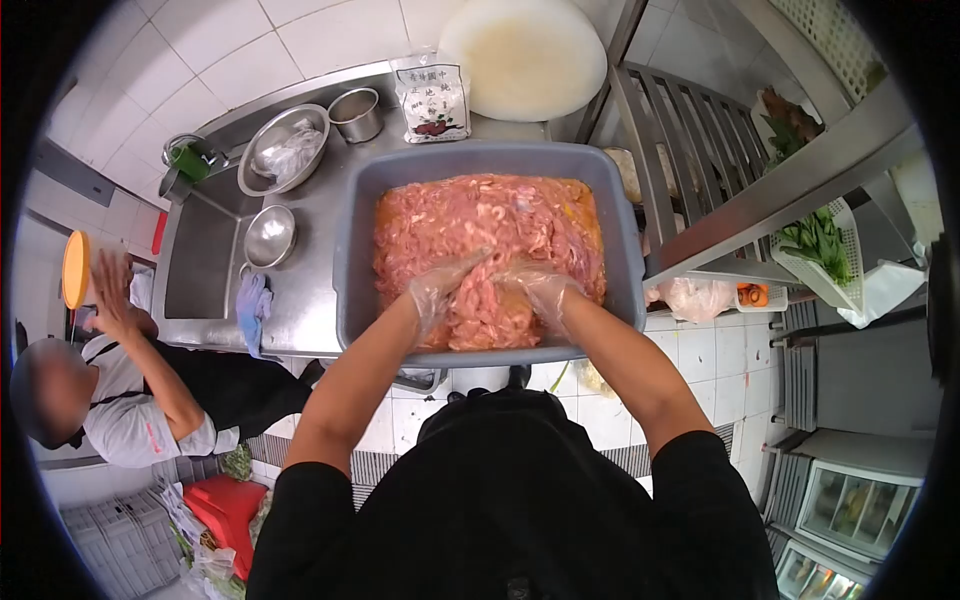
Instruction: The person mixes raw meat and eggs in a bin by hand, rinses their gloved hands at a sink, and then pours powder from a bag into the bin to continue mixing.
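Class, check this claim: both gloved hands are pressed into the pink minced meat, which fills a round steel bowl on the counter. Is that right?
Not quite. The head view shows the left hand and right hand, both gloved, in the minced meat, but it fills a grey rectangular tub, not a round steel bowl. The tub does sit on the counter.

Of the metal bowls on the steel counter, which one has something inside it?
The largest bowl, at the back beside the small steel pot, holds crumpled clear plastic. The smaller bowl nearer the sink looks empty.

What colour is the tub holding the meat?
Grey-blue; the tub shows best in the head view, with both gloved hands in the pink meat.
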Motion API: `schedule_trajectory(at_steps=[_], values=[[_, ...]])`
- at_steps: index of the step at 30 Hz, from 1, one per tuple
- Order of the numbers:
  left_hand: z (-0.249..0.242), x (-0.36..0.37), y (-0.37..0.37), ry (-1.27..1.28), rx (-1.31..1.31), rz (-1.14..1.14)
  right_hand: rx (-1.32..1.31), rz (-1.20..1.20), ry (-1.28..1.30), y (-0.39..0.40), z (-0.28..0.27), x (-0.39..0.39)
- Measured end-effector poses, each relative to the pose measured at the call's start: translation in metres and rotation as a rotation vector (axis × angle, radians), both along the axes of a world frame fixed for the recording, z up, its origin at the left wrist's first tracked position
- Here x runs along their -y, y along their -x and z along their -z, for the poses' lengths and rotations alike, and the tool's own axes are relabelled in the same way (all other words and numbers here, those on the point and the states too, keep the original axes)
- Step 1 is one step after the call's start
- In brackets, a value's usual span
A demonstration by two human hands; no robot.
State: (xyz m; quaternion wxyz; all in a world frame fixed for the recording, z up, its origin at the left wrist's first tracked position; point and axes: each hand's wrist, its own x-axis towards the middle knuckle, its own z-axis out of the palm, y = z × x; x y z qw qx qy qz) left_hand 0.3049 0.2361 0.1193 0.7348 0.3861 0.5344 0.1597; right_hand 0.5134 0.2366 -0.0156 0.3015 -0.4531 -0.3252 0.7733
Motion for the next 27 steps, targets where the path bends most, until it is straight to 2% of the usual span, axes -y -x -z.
schedule_trajectory(at_steps=[2,3,4,5,6,7,9,10,11,12,13,14,15,17,18,19,20,21,22,23,25,26,27], values=[[-0.008,-0.013,-0.008,0.059,0.176,-0.058,0.022,-0.010,-0.016,0.020,-0.129,0.000],[-0.001,-0.020,-0.010,0.059,0.182,-0.057,0.044,-0.018,-0.030,0.027,-0.196,0.017],[0.010,-0.029,-0.010,-0.020,0.285,-0.109,0.050,-0.016,-0.034,0.029,-0.163,-0.003],[0.014,-0.036,-0.011,-0.100,0.388,-0.158,-0.004,0.050,-0.272,0.028,-0.106,-0.037],[-0.015,-0.036,-0.012,-0.155,0.315,-0.224,-0.059,0.116,-0.510,0.025,-0.079,-0.060],[-0.026,-0.042,-0.016,-0.160,0.319,-0.219,-0.055,0.120,-0.516,0.025,-0.103,-0.065],[-0.043,-0.061,-0.027,-0.392,0.581,-0.244,-0.065,-0.007,-0.644,0.021,-0.147,-0.075],[-0.046,-0.074,-0.028,-0.398,0.585,-0.241,0.198,-0.021,-0.886,0.021,-0.160,-0.086],[-0.051,-0.088,-0.025,-0.589,0.512,-0.191,0.201,-0.020,-0.893,0.017,-0.168,-0.086],[-0.054,-0.097,-0.023,-0.779,0.435,-0.140,0.059,-0.068,-0.758,0.016,-0.205,-0.074],[-0.065,-0.098,-0.022,-0.786,0.438,-0.138,-0.080,-0.116,-0.621,0.016,-0.229,-0.066],[-0.082,-0.096,-0.020,-0.677,0.316,-0.137,0.061,-0.046,-0.726,0.022,-0.236,-0.066],[-0.092,-0.096,-0.018,-0.564,0.193,-0.136,0.062,-0.046,-0.729,0.020,-0.247,-0.065],[-0.087,-0.114,-0.015,-0.572,0.246,-0.120,0.229,-0.126,-0.355,0.014,-0.271,-0.063],[-0.088,-0.120,-0.013,-0.881,-0.006,0.056,0.227,-0.127,-0.355,0.017,-0.274,-0.062],[-0.086,-0.123,-0.011,-1.174,-0.269,0.239,0.258,-0.058,-0.482,0.021,-0.275,-0.059],[-0.083,-0.124,-0.009,-1.172,-0.269,0.241,0.290,0.014,-0.607,0.023,-0.275,-0.058],[-0.101,-0.110,-0.010,-1.154,-0.372,0.292,0.290,0.015,-0.603,0.020,-0.268,-0.063],[-0.110,-0.103,-0.010,-1.133,-0.475,0.342,0.387,0.018,-0.642,0.016,-0.258,-0.070],[-0.098,-0.109,-0.009,-1.129,-0.474,0.343,0.484,0.020,-0.680,0.010,-0.247,-0.077],[-0.064,-0.128,-0.003,-1.112,-0.783,0.294,0.459,0.023,-0.589,0.005,-0.271,-0.045],[-0.072,-0.123,-0.001,-1.110,-0.781,0.296,0.434,0.029,-0.501,0.000,-0.280,-0.034],[-0.089,-0.113,0.001,-1.036,-0.822,0.473,0.435,0.032,-0.499,-0.006,-0.275,-0.035]])
